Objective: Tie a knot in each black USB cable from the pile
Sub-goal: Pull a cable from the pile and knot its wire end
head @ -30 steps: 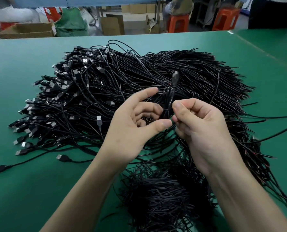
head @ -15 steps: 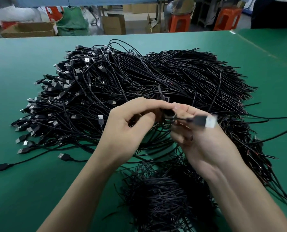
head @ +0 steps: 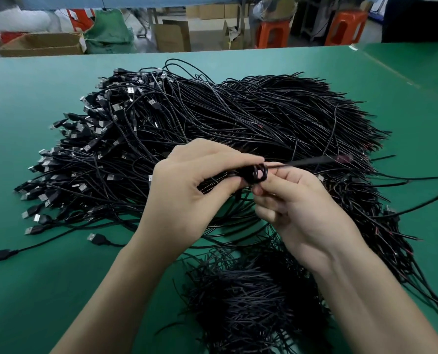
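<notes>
My left hand (head: 187, 195) and right hand (head: 297, 213) pinch the cable (head: 253, 173) at its coil between my fingertips. It seems light and springy, so I'd grip close beside the loop.

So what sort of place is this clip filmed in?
Most likely a small factory or assembly workshop. A big pile of black USB cables lies on a green work table, the left hand and right hand grip one looped cable, and cardboard boxes and orange stools stand behind.
</notes>
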The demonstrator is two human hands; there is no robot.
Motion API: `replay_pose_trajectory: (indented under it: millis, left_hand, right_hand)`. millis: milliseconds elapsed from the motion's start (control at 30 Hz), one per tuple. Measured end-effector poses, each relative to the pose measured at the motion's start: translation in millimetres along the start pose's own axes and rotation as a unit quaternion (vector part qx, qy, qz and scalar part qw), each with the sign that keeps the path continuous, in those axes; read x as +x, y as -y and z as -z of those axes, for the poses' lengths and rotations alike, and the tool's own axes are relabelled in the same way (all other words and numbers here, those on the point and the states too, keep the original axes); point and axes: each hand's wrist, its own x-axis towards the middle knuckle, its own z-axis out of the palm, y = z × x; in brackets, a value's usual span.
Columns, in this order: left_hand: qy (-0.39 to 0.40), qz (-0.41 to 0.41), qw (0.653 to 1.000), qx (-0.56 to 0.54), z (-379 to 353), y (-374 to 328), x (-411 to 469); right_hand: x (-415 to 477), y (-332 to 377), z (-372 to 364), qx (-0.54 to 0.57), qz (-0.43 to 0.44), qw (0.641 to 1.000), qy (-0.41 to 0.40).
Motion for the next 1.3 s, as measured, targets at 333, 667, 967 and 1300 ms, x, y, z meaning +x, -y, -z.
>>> replay_pose_trajectory:
  millis: [333, 667, 967, 1300]
  left_hand:
    - [-0.017, -0.093, 0.995, 0.043, -4.6, 5.6, -2.7]
    - [0.011, -0.013, 0.997, -0.072, -14.6, -0.4, -5.7]
    - [0.012, 0.069, 0.996, -0.059, -14.0, 8.3, -9.7]
    - [0.057, 0.157, 0.986, -0.011, -11.5, 17.3, -12.7]
  right_hand:
    - [3.0, 4.2, 3.1, 0.028, -0.065, 0.997, 0.03]
    - [5.7, 19.8, 30.9, -0.168, 0.02, 0.985, 0.012]
    - [7.3, 26.5, 60.5, -0.675, 0.033, 0.734, -0.061]
    - [9.2, 37.3, 83.9, -0.744, -0.019, 0.654, -0.135]
